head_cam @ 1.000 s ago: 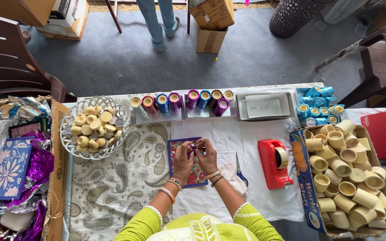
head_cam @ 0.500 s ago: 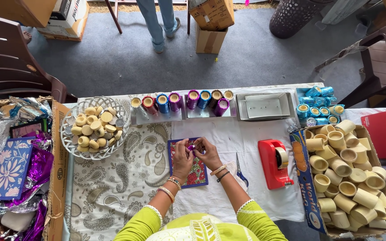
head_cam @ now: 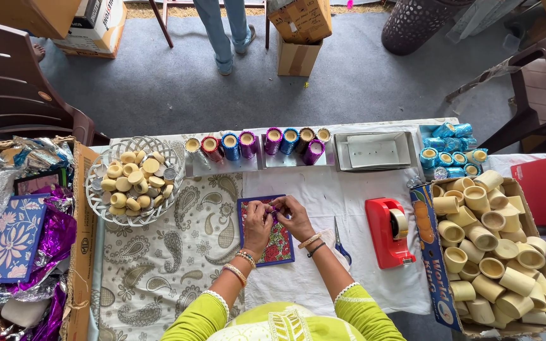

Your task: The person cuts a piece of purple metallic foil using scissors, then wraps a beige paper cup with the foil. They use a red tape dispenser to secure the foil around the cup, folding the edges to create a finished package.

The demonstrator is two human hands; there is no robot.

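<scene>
Pinching a small purple foil-wrapped piece between both hands, left hand and right hand closed on it from either side, equally near, directly over a blue-edged red floral card on the cloth-covered desk; long axis too small to tell; farther right, blue-handled scissors, red tape dispenser
</scene>
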